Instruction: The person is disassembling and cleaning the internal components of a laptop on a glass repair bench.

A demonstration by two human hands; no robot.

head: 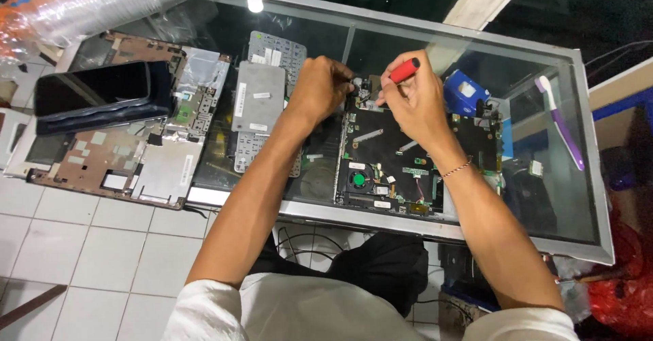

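A glass-topped counter (585, 178) with a metal frame takes most of the view, and the person sits in front of it. On its left edge lies an opened laptop bottom case (109, 167), brownish inside, partly hanging over the white tiled floor (81, 246). A dark laptop lid (95, 96) rests above the case. In the middle of the glass lies a grey keyboard (262, 103), face down. To the right of it is the black laptop motherboard (408, 161) with a small fan (358, 178) that has a green centre.

The left hand (320, 89) is closed on the top left corner of the motherboard, its fingers pinching there; what is between them I cannot tell. The right hand (416, 96) is just beside it, clamped around a screwdriver with red handle (404, 70), whose tip points down at the same corner. A blue tool (464, 93) stands behind the right hand. A purple toothbrush (561, 123) lies near the right edge.
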